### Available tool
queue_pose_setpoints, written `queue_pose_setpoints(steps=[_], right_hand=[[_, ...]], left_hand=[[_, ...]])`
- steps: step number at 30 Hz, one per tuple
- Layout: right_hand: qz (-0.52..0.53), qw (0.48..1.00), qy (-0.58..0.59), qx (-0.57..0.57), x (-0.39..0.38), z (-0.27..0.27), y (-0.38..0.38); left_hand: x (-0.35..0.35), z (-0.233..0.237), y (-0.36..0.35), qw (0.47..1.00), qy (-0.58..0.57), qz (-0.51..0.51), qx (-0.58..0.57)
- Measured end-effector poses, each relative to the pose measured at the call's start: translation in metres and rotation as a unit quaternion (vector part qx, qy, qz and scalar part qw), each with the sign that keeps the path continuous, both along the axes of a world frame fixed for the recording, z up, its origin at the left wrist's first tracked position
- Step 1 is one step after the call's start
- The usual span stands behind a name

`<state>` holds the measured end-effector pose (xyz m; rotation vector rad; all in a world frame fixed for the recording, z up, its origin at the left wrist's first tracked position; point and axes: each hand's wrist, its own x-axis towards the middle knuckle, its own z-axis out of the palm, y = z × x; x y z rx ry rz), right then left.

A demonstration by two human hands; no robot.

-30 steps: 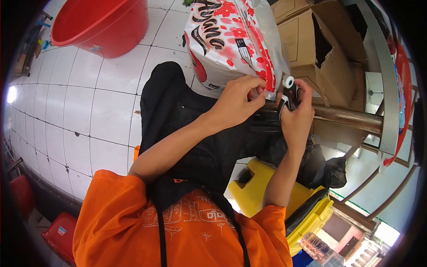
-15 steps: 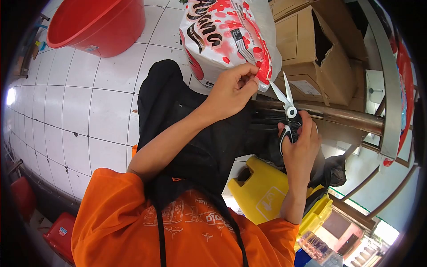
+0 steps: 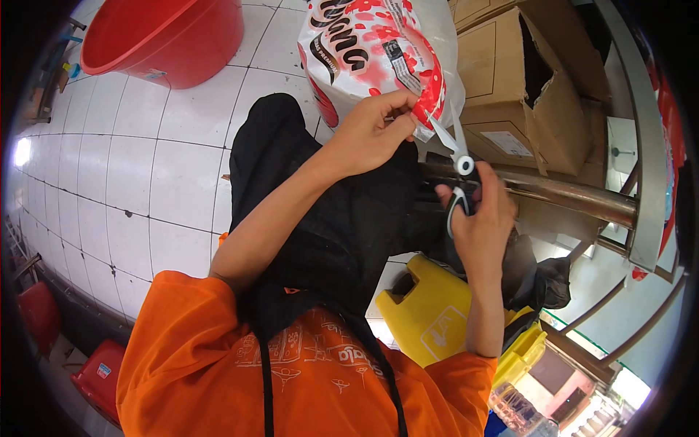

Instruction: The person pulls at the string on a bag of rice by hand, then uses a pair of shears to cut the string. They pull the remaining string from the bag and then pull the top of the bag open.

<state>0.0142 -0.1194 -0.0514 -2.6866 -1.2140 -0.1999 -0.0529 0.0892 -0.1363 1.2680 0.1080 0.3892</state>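
Observation:
A large white plastic bag (image 3: 360, 80) printed with red flowers and black lettering lies ahead of me, beyond my knees. My left hand (image 3: 375, 135) pinches its red-edged corner between thumb and fingers. In my right hand (image 3: 484, 215) is a pair of scissors (image 3: 464, 166) with pale blades and black-and-white handles. The blades are spread apart and point up toward the bag, one blade tip overlapping the red corner close beside my left fingertips.
Cardboard boxes (image 3: 502, 95) stand to the right of the bag, behind a metal rail (image 3: 568, 200). At upper left is a big red tub (image 3: 164, 47) on white floor tiles (image 3: 186, 175). A yellow plastic bin (image 3: 429, 313) sits below my right forearm, near a red stool (image 3: 102, 382) at lower left.
My right hand has moved the scissors up and left, bringing the blades onto the bag's corner. The left hand still holds the corner, shifted slightly left and up.

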Motion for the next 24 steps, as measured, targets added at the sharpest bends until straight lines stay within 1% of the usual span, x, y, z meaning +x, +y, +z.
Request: queue_pose_setpoints(steps=[1, 2, 4, 5, 6, 8, 9, 11, 12, 14, 15, 16, 18, 19, 20, 21, 22, 23, 24], right_hand=[[-0.041, 0.988, 0.141, 0.046, -0.004, -0.003, 0.005], [-0.038, 0.988, 0.142, 0.047, -0.007, 0.0, 0.011], [-0.108, 0.939, 0.314, 0.09, -0.012, 0.009, 0.02], [-0.086, 0.926, 0.342, 0.136, -0.006, -0.001, 0.016], [-0.085, 0.926, 0.343, 0.136, -0.002, -0.008, 0.012], [-0.057, 0.853, 0.461, 0.237, 0.004, -0.019, 0.007], [-0.056, 0.853, 0.461, 0.238, 0.003, -0.02, 0.006], [-0.077, 0.731, 0.61, 0.296, -0.001, -0.023, 0.003], [-0.076, 0.732, 0.609, 0.296, -0.003, -0.027, 0.002], [-0.057, 0.589, 0.722, 0.359, -0.009, -0.036, 0.002], [-0.058, 0.547, 0.74, 0.387, -0.015, -0.039, 0.004], [-0.056, 0.548, 0.741, 0.384, -0.019, -0.043, 0.005], [-0.038, 0.366, 0.816, 0.446, -0.026, -0.052, 0.01], [-0.033, 0.322, 0.824, 0.465, -0.031, -0.055, 0.013], [-0.032, 0.322, 0.825, 0.463, -0.033, -0.059, 0.015], [-0.047, 0.466, 0.756, 0.456, -0.034, -0.063, 0.016], [-0.06, 0.598, 0.668, 0.438, -0.035, -0.067, 0.017], [-0.066, 0.772, 0.498, 0.39, -0.033, -0.073, 0.018], [-0.068, 0.771, 0.499, 0.39, -0.033, -0.068, 0.021]], left_hand=[[0.0, -0.002, 0.001, 1.0, 0.001, 0.002, 0.001], [0.001, -0.006, 0.001, 1.0, -0.011, 0.014, -0.01], [0.003, -0.008, 0.001, 0.999, -0.021, 0.029, -0.021], [0.004, -0.009, 0.0, 0.998, -0.031, 0.039, -0.033], [0.004, -0.009, 0.0, 0.997, -0.041, 0.049, -0.045], [0.004, -0.007, 0.001, 0.998, -0.038, 0.045, -0.037], [0.004, -0.005, 0.001, 0.998, -0.036, 0.04, -0.03], [0.007, -0.006, 0.001, 0.998, -0.037, 0.043, -0.029], [0.008, -0.005, 0.0, 0.998, -0.036, 0.045, -0.03], [0.012, -0.003, -0.002, 0.997, -0.053, 0.056, -0.021], [0.014, -0.002, -0.003, 0.995, -0.068, 0.067, -0.012], [0.017, -0.002, -0.005, 0.995, -0.069, 0.071, -0.012], [0.023, 0.0, -0.008, 0.995, -0.071, 0.064, -0.041], [0.023, 0.001, -0.008, 0.994, -0.073, 0.067, -0.041], [0.023, 0.002, -0.009, 0.995, -0.062, 0.064, -0.045], [0.022, 0.004, -0.009, 0.996, -0.05, 0.06, -0.05], [0.019, 0.005, -0.009, 0.996, -0.05, 0.06, -0.049], [0.015, 0.006, -0.007, 0.997, -0.029, 0.071, -0.005], [0.012, 0.007, -0.006, 0.996, -0.007, 0.081, 0.038]])
